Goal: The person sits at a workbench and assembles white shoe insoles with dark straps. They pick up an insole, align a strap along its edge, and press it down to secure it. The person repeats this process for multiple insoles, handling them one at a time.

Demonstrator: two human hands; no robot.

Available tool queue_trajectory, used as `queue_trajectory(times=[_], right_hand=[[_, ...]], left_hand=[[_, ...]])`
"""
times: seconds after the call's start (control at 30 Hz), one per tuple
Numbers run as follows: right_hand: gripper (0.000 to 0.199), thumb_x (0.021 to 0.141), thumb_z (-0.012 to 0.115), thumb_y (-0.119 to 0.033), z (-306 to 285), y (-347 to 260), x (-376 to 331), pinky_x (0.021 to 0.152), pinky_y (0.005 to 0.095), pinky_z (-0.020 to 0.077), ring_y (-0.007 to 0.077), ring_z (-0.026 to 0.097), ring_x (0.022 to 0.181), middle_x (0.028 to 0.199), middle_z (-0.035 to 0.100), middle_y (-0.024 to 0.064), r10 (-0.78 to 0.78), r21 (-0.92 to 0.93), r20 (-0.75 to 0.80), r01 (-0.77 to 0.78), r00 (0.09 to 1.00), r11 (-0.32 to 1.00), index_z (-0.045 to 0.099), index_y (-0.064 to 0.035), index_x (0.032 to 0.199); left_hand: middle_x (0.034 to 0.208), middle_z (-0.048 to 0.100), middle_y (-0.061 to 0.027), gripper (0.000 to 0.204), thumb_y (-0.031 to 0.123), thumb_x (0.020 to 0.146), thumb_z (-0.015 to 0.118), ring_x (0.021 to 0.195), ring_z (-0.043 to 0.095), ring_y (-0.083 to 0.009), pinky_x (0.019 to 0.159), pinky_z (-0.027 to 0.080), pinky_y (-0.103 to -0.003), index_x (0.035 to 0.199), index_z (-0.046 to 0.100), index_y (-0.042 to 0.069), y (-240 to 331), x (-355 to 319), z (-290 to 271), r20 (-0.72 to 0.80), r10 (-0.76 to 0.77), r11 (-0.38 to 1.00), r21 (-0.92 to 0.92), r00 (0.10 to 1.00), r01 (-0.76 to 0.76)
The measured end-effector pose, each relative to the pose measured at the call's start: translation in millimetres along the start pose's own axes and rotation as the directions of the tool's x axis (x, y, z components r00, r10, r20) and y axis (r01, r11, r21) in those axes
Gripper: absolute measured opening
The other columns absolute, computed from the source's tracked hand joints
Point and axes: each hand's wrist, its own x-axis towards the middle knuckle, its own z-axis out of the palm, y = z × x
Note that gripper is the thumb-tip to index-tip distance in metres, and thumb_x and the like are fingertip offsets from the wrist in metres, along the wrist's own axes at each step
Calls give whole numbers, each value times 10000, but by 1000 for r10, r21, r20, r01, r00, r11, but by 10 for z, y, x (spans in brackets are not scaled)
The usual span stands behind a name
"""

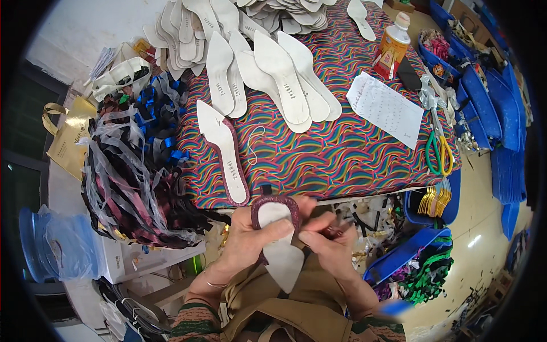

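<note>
A pointed white insole [286, 267] is gripped in my left hand [240, 238], its thumb pressed on the pale face. Dark red trim [256, 210] curves around the insole's rounded end. Close at its right edge, my right hand [333, 246] is closed on a loose dark red piece of that trim, partly blurred and hidden by the fingers. Beyond my hands, another insole [223, 149] with dark red edging lies on the patterned table cover [353, 157]. Past it are several plain white insoles [282, 80].
A big heap of insoles [290, 17] sits at the back. At the right are a bottle [393, 45], a written paper sheet [386, 108] and green-and-yellow-handled scissors [439, 151]. Ribbon strips [137, 165] pile up at the left. Blue bins [379, 262] of scraps stand at the right.
</note>
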Motion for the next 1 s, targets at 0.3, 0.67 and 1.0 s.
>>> queue_trajectory(times=[0.3, 0.67, 1.0], right_hand=[[88, 832, 731, -30, -125, 75, 107, 537, 184, 415, 9, 546, 650, 743, 669, 12, 60, -219, 136, -28, 989, 975, 709, 10, 907], [131, 764, 744, 41, -223, 115, 153, 557, 166, 413, 0, 514, 639, 737, 635, -21, 24, -476, 215, 83, 976, 875, 644, -6, 834], [175, 764, 689, 62, -219, 161, 355, 488, 184, 329, 1, 421, 592, 875, 641, -26, -257, -355, 222, 324, 940, 877, 654, -14, 918]], left_hand=[[941, 676, -234, 355, 178, 1006, 470, 855, 697, -321, 768, 588, -404, 1240, 520, -84, -70, 159, -116, 8, 29, 965, -263, 1000, -26], [745, 585, -103, 380, 274, 995, 503, 589, 566, -188, 539, 462, -333, 1200, 555, -42, -189, 284, -93, -38, 18, 931, -364, 999, -30], [1195, 627, -196, 325, -41, 830, 631, 1052, 632, -219, 911, 519, -350, 1155, 624, -56, -408, 115, 11, -68, -106, 992, -83, 992, 100]])
